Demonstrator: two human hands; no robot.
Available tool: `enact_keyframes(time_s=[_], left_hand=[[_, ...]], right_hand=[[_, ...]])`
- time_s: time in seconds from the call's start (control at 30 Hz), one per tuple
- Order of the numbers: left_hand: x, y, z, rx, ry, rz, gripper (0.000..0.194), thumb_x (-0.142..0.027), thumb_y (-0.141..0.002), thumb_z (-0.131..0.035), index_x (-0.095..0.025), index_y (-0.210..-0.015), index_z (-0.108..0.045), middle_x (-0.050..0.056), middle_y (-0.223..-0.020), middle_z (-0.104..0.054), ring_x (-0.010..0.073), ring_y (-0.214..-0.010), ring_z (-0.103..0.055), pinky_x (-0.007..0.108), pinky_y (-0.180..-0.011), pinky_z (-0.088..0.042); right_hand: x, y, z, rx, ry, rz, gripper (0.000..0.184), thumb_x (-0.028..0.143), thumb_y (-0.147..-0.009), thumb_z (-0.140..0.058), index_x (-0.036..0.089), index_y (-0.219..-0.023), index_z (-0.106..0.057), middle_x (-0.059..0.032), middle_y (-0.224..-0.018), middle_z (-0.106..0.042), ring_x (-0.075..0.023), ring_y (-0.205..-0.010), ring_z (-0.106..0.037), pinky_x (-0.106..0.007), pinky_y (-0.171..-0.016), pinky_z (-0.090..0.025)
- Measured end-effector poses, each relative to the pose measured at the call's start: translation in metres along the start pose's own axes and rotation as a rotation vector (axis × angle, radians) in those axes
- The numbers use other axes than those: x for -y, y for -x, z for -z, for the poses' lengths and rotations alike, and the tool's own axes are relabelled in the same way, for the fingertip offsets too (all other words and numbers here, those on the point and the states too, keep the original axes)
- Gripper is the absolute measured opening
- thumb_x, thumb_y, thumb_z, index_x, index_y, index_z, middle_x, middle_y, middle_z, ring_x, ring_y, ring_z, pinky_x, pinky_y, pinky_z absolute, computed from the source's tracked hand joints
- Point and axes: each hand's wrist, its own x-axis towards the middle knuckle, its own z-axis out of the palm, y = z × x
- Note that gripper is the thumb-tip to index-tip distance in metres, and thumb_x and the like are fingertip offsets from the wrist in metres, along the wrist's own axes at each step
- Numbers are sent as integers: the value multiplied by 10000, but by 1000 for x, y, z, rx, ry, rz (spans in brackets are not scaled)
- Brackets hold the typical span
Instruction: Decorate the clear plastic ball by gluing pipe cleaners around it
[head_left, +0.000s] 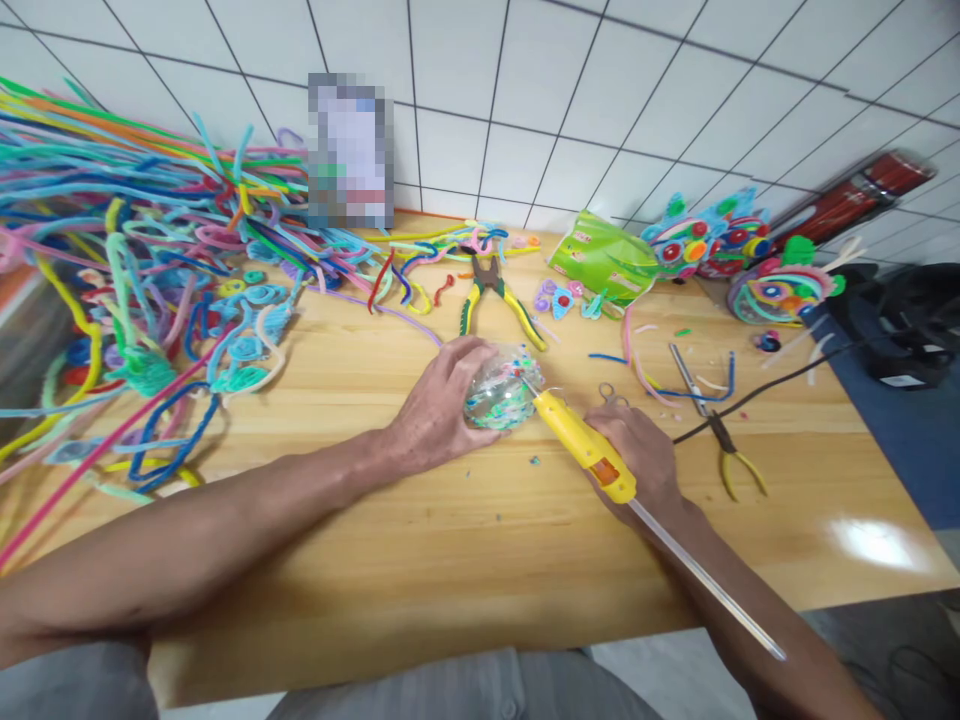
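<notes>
"Steadying seems to be what the left hand (431,415) is used for: the clear plastic ball with multicoloured flecks (491,397), at the centre of the frame, is cupped from its left side, probably so that it cannot roll."

"And how are the fingers set?"

"They are curved over its upper left, with the thumb placed along the lower edge. The forearm is stretched in from the lower left, and the wrist is kept low over the pale wooden worktop (420,570)."

"What is held on the right?"

"A yellow plastic glue gun (577,435) is gripped in the right hand (641,450). Its fingers are closed about the handle, though they are partly hidden. The forearm is angled up from the lower right, and the nozzle is aimed at the ball's right side, likely for close control; whether contact is made cannot be told."

"Is anything laid nearby?"

"Pliers with green-and-yellow handles (469,308) are laid open just beyond the ball, perhaps for easy reach. Fuzzy multicoloured craft stems (112,200) are heaped at the upper left, apart from the hands."
</notes>
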Motion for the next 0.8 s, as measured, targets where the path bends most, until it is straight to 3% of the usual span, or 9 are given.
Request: enact_keyframes(time_s=[0.4,0.8], left_hand=[[0,0,0,3,-7,4,1092,-384,-723,-966,-268,-1595,-318,177,-1492,-522,380,-1415,-575,593,-1149,-581],[-1,-1,2,23,-6,8,1088,-377,-735,-965,-276,-1600,-314,180,-1499,-520,388,-1425,-575,600,-1156,-575]], right_hand=[[-1,4,-4,-1,-24,-54,38,198,-987,-630,223,-988,-658,-45,-810,-734,-217,-721,-678,-348,-695,-517],[-5,5,0,13,-15,-70,69,229,-957,-666,241,-895,-639,-30,-743,-711,-206,-659,-660,-342,-651,-513]])
